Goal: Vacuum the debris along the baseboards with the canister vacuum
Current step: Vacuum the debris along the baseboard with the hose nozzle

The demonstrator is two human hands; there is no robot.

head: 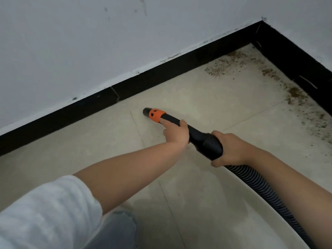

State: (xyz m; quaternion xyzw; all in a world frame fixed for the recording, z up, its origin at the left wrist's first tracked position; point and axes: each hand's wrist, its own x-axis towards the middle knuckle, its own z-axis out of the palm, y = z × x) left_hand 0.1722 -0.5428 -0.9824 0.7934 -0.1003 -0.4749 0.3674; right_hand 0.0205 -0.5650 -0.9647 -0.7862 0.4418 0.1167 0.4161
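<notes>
Wand: rigid black plastic vacuum nozzle with orange collar [181, 129], light.
Hose: ribbed black flexible hose [260, 187], trailing near-right.
Hands: left hand [177, 133] wraps the nozzle forward; right hand [229, 149] clasps its rear cuff.

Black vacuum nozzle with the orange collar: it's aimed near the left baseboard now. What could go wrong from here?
1. The brown debris lies in the corner to the right, well away from the black vacuum nozzle with the orange collar; it may be missed.
2. The left hand has its index finger on the collar, near the mouth.
3. The ribbed black hose behind the right hand may drag through debris along the right baseboard.
</notes>
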